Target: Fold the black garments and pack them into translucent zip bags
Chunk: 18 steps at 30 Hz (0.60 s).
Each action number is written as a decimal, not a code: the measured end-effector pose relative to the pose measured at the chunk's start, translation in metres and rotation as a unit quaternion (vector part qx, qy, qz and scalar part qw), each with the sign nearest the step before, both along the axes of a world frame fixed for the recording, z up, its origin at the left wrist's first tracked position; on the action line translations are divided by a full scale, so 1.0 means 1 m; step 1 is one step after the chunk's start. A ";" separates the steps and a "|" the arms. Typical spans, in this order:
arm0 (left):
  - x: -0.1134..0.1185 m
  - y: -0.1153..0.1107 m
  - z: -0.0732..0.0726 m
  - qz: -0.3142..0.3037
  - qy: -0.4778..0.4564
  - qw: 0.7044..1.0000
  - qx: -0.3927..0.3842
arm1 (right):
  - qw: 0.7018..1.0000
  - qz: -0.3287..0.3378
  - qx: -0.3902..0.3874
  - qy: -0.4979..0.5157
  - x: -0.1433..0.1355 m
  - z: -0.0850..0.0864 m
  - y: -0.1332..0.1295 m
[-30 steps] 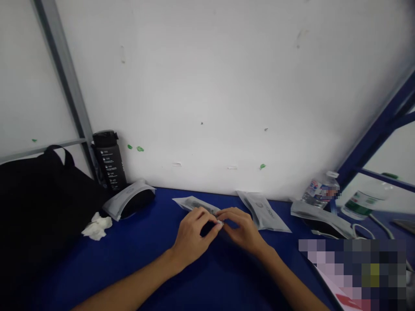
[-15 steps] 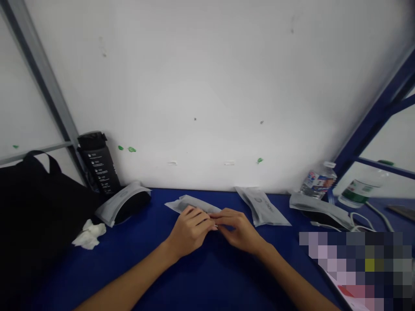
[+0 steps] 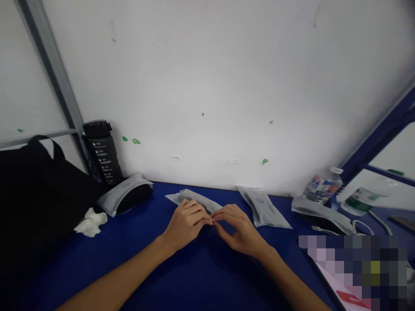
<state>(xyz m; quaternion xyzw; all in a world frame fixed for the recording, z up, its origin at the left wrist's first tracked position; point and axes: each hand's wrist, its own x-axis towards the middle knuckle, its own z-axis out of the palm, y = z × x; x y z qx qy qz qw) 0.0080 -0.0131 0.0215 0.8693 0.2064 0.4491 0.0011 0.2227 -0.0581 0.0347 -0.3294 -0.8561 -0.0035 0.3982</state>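
A frosted plastic zip bag [image 3: 203,200] with something dark inside lies in front of me, its near side covered by my fingers. My left hand [image 3: 187,222] is closed on the bag's near edge, fingers curled and thumb pressed in. Meeting it fingertip to fingertip, my right hand [image 3: 236,225] pinches the same edge at a small whitish piece that looks like the zip slider; the fingers mostly hide it. To the right of my hands lies another frosted bag [image 3: 265,209] with printed lettering.
On the blue table [image 3: 191,280], a frosted bag with black contents [image 3: 125,192] and crumpled tissue [image 3: 91,222] lie left, beside a black bag [image 3: 42,203] and black bottle [image 3: 104,155]. Right are another frosted bag [image 3: 319,209], clear bottles [image 3: 319,188] and a cable [image 3: 382,222].
My right fingertips have shifted slightly left and up along the bag's edge, closer to my left fingers. The whole view has tilted a little.
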 end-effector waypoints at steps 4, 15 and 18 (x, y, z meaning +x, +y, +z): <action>-0.001 0.004 0.002 0.017 -0.010 1.000 0.011 | 0.999 -0.021 0.044 -0.009 0.001 0.000 0.001; -0.049 0.044 0.017 0.152 -0.040 0.987 -0.036 | 0.977 -0.159 0.117 0.078 0.049 0.002 0.022; -0.049 0.045 0.017 0.148 -0.046 0.984 -0.087 | 0.973 -0.172 0.115 0.101 0.051 -0.001 0.025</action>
